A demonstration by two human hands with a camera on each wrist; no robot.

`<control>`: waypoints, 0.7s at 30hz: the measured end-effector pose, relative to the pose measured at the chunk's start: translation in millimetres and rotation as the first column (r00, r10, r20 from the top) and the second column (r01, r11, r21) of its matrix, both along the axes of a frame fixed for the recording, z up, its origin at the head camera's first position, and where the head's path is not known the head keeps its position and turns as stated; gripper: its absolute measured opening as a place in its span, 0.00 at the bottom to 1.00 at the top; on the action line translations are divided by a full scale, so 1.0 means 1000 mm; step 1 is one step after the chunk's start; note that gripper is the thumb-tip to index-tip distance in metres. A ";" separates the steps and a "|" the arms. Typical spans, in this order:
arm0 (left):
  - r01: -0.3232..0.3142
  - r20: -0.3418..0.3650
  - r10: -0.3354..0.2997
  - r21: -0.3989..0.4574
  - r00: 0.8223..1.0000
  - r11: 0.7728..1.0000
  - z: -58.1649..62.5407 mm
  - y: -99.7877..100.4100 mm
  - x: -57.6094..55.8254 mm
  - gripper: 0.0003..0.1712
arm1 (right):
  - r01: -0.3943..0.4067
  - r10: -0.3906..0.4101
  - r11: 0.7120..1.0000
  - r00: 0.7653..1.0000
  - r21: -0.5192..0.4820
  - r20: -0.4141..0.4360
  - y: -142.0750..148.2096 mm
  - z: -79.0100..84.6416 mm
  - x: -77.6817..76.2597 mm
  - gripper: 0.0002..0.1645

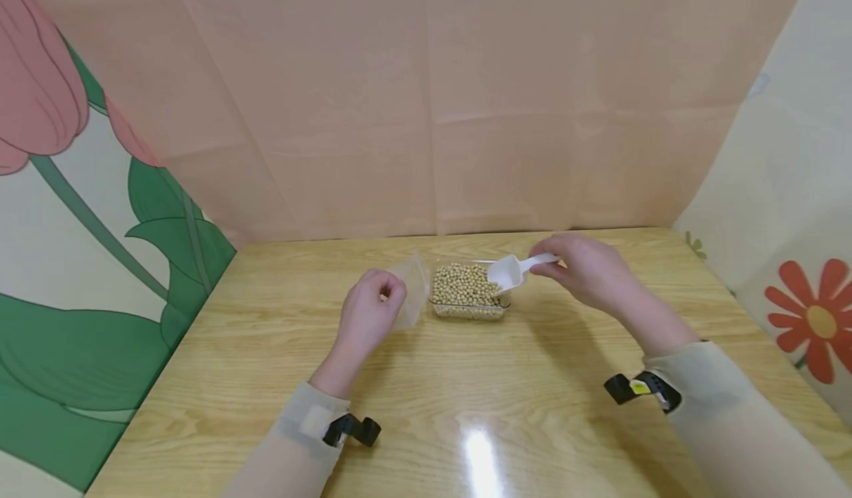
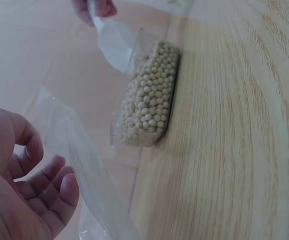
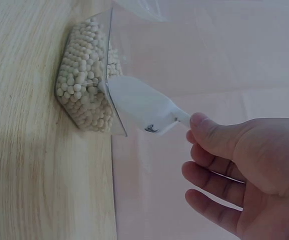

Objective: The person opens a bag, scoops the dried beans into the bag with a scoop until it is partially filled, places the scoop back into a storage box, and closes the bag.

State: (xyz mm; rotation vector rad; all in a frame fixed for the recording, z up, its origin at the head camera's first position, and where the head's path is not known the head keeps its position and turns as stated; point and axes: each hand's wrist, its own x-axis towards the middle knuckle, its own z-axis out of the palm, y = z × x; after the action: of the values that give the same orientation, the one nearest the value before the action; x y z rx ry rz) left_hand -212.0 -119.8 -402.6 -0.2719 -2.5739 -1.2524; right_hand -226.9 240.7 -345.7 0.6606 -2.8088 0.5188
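Observation:
A clear plastic box (image 1: 469, 312) full of pale, round dried soybeans (image 1: 462, 283) stands on the table. My right hand (image 1: 589, 272) pinches the thin handle of a white scoop (image 1: 509, 272) between thumb and fingers. The scoop's bowl tilts down over the box's right end, its front edge at the soybeans. To the left of the box, my left hand (image 1: 369, 309) has its fingers curled at a clear plastic bag (image 1: 414, 291) and grips it upright near its edge. In the left wrist view, the bag (image 2: 92, 170) hangs beside the fingertips.
The wooden table (image 1: 426, 387) ends at a pink backdrop (image 1: 426, 113) close behind the box. Flower-printed panels (image 1: 819, 320) stand along both sides. A black strap (image 1: 642, 388) sits on each sleeve.

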 end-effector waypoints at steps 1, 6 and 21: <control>0.001 -0.001 -0.001 0.000 1.000 1.000 0.000 0.000 0.000 0.12 | -0.001 0.001 1.000 1.000 -0.003 0.010 0.000 -0.001 0.000 0.11; 0.003 -0.006 -0.003 -0.002 1.000 1.000 0.000 0.000 0.001 0.12 | 0.000 0.001 1.000 0.999 -0.017 0.051 -0.003 -0.009 -0.002 0.13; 0.003 -0.003 -0.003 0.004 1.000 1.000 0.000 0.001 0.002 0.11 | 0.063 -0.026 0.968 0.988 -0.243 0.150 -0.016 -0.055 -0.013 0.17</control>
State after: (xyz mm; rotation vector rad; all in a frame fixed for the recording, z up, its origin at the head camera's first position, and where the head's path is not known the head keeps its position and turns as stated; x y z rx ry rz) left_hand -210.1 -119.0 -402.1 -0.2764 -2.5692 -1.2570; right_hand -239.7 224.6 -400.3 0.5261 -2.8148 0.9248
